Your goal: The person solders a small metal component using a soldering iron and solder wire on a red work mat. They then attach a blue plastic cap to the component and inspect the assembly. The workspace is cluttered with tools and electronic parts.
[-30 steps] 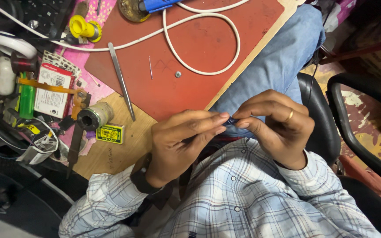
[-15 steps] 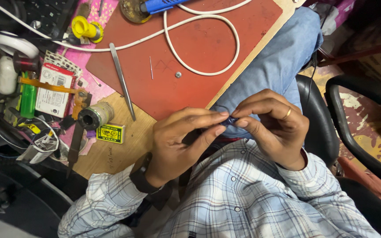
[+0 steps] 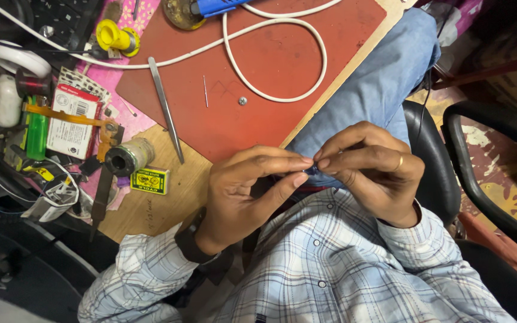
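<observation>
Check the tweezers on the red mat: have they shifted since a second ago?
No. The tweezers lie at the same angle across the red mat's left edge, tip pointing toward the small yellow box, as before. Both hands pinch something tiny over the lap.

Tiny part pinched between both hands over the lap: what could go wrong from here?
1. The tiny part is held off the red mat, above the jeans; if the left hand or right hand slips, it likely drops to the floor.
2. Fingertips hide it, so alignment is hard to check.
</observation>
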